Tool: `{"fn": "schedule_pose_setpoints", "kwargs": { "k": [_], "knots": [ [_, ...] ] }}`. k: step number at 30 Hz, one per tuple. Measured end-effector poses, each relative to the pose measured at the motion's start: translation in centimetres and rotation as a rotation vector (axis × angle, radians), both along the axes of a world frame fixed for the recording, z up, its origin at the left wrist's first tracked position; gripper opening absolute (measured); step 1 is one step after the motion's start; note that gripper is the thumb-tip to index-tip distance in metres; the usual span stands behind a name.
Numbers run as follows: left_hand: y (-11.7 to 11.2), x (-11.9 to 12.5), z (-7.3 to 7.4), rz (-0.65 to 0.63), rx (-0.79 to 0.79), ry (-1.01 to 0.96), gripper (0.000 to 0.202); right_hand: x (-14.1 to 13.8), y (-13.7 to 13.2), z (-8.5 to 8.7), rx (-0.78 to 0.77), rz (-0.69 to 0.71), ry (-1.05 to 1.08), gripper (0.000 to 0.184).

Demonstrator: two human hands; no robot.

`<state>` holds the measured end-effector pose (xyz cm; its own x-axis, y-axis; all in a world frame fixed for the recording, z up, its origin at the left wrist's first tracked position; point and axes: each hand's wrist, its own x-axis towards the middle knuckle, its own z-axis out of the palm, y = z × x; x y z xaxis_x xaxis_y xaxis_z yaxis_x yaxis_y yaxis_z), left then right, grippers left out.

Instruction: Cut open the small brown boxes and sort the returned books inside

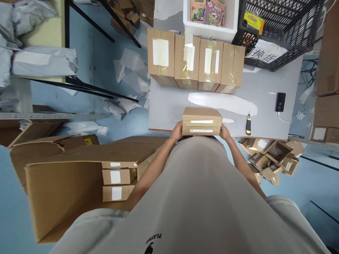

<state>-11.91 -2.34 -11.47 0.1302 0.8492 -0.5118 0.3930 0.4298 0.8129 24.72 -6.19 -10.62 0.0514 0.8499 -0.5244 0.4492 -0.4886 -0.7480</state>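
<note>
Two flat cardboard boxes [201,121], stacked one on the other with white labels on their near sides, are at the near edge of the grey table [169,109]. My left hand [176,132] grips the stack's left end. My right hand [224,132] grips its right end. Both hands have fingers closed against the boxes.
Several taped cardboard boxes [196,63] stand in a row farther back on the table. A utility knife [248,125] and a phone [280,101] lie at the right. A black crate [280,31] and a white bin [210,21] sit at the back. A large open carton [79,176] with boxes is on the floor at my left.
</note>
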Motion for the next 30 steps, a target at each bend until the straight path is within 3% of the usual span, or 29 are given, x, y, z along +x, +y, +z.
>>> {"fn": "schedule_pose_setpoints", "kwargs": {
  "k": [5, 8, 11, 16, 19, 22, 25, 30],
  "knots": [
    [0.6, 0.4, 0.6, -0.047, 0.093, -0.087, 0.072, -0.8, 0.8, 1.0, 0.088, 0.056, 0.038, 0.077],
    [1.2, 0.0, 2.0, -0.045, 0.086, -0.104, 0.089, -1.0, 1.5, 2.5, 0.125, 0.044, 0.1, 0.081],
    [1.3, -0.2, 3.7, -0.04, 0.003, -0.106, 0.087, -1.2, 2.0, 4.4, 0.171, -0.018, 0.143, 0.082],
    [2.1, 0.4, 5.6, -0.041, 0.019, 0.186, 0.068, -1.4, 3.3, 6.3, 0.129, -0.061, -0.112, 0.068],
    [3.2, 0.8, 5.2, -0.063, 0.051, 0.321, 0.07, -1.9, 3.6, 5.7, 0.013, -0.023, -0.188, 0.071],
    [4.0, 1.0, 3.9, -0.048, -0.002, 0.327, 0.067, -2.7, 3.1, 4.2, -0.074, -0.008, -0.21, 0.077],
    [3.6, 0.7, 2.6, 0.015, -0.068, 0.232, 0.066, -3.2, 1.7, 2.5, -0.089, -0.036, -0.149, 0.081],
    [1.2, -0.9, 0.7, 0.184, -0.12, 0.017, 0.064, -2.0, -0.6, 0.6, -0.091, -0.21, 0.006, 0.082]
  ]
}}
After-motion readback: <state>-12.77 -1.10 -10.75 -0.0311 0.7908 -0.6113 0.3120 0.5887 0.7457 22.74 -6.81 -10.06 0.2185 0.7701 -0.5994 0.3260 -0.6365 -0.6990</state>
